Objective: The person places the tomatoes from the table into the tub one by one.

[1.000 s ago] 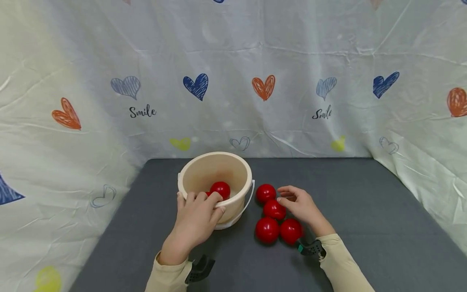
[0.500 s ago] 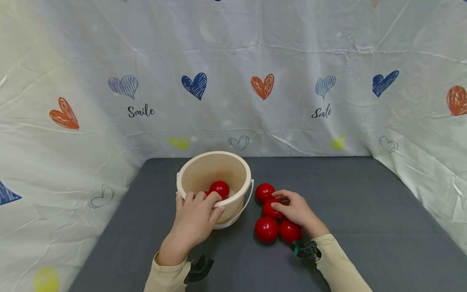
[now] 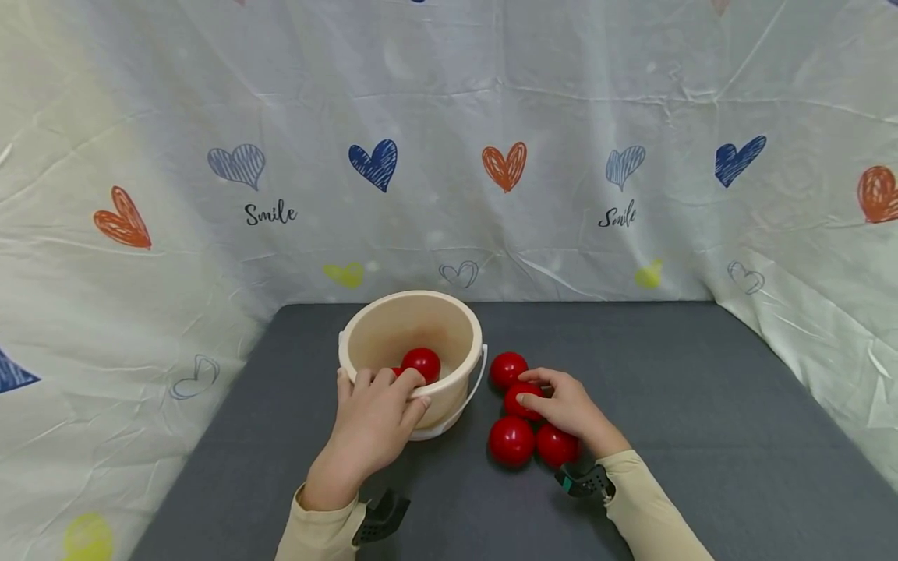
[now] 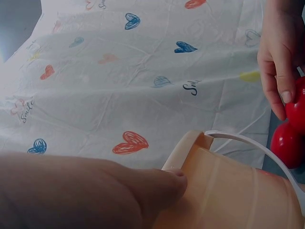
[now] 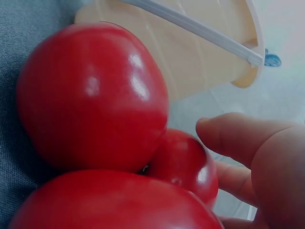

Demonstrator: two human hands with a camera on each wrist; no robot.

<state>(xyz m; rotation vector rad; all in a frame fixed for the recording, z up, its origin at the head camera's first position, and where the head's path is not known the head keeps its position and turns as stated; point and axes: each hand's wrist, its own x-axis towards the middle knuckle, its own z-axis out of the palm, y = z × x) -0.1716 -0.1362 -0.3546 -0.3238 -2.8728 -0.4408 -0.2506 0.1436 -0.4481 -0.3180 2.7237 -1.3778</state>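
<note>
A cream bucket (image 3: 449,409) stands upright at the table's middle left. My left hand (image 3: 372,428) grips its near rim, fingers over the inside and thumb outside; the left wrist view shows that thumb (image 4: 164,188) along the bucket wall. Inside lie a red tomato (image 3: 421,365) and part of another, mostly hidden behind my fingers. To the bucket's right, my right hand (image 3: 571,405) holds a glossy red tomato (image 3: 517,399) between thumb and fingers, amid the others. In the right wrist view the held tomato (image 5: 183,164) shows beyond two nearer ones.
Around the held tomato sit a tomato (image 3: 508,370) behind and two in front, a left one (image 3: 510,442) and a right one (image 3: 557,446) under my right wrist. The bucket's white handle (image 3: 479,382) hangs on its right side. A heart-printed curtain (image 3: 449,195) backs the dark table (image 3: 673,405).
My right hand has moved a little left and down, from beside the tomatoes to around the middle one. The left hand stays on the bucket rim.
</note>
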